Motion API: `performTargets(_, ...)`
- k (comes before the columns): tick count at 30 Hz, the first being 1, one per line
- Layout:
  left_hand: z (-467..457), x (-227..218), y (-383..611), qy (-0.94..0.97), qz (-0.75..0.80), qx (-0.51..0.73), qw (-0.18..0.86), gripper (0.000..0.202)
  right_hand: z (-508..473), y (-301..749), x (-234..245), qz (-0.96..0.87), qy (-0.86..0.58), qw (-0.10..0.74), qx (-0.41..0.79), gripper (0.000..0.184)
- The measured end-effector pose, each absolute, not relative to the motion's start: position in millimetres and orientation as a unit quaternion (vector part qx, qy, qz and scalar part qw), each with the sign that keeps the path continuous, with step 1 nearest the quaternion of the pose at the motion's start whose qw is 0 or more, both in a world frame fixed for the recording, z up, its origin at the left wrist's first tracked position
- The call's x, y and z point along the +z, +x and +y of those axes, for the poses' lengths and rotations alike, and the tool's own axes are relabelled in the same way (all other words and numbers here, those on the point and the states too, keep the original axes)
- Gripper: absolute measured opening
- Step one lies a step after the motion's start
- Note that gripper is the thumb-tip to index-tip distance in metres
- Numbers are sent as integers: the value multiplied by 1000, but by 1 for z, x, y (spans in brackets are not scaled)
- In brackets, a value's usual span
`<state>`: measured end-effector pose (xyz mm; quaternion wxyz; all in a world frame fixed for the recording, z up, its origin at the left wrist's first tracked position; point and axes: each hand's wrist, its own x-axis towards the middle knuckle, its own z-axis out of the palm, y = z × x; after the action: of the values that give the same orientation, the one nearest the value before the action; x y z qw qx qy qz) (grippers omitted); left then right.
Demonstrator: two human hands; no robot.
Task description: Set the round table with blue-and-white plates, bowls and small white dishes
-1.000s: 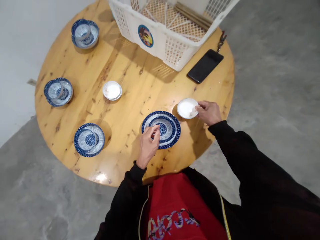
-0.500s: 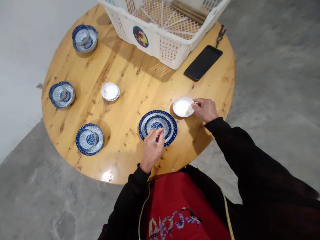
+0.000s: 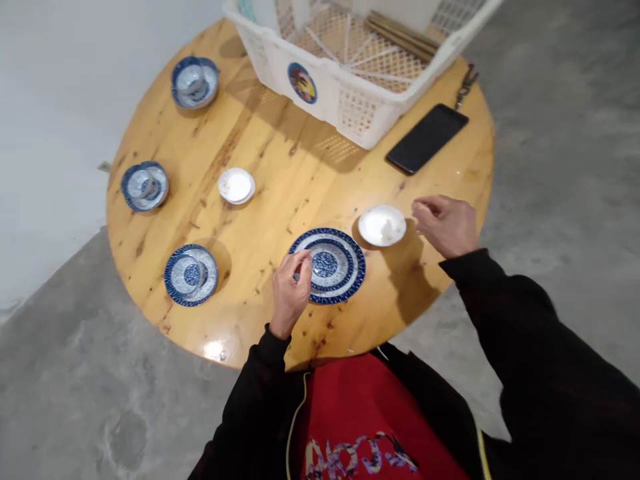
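A blue-and-white patterned plate point(image 3: 340, 273) lies near the front edge of the round wooden table point(image 3: 280, 173). My left hand point(image 3: 287, 293) is curled closed with thumb and fingertips pinched on the plate's left rim. A small white saucer point(image 3: 383, 225) sits just right of the plate. My right hand point(image 3: 447, 225) hovers a little to the right of the saucer, apart from it, fingers loosely curled in with nothing in them.
A white lattice basket point(image 3: 350, 100) stands at the back of the table, with a black phone point(image 3: 427, 138) and a small metal item point(image 3: 465, 83) to its right. Another white saucer point(image 3: 237, 185) and three blue plates bearing glass cups point(image 3: 191, 275) point(image 3: 145, 185) point(image 3: 195, 81) sit on the left.
My right hand let go of the white saucer and drew back to the right. My left hand shifted from over the plate's middle to its left rim.
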<state>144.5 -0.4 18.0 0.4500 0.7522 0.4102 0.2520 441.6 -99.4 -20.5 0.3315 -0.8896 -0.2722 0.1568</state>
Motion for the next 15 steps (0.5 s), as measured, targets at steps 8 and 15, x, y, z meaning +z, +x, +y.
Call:
performTargets(8, 27, 6, 109, 679, 522, 262, 444, 23, 2, 396, 12, -341, -777, 443, 287, 24)
performTargets(15, 86, -21, 96, 656, 574, 274, 407, 27, 121, 338, -20, -445, -747, 364, 334, 26)
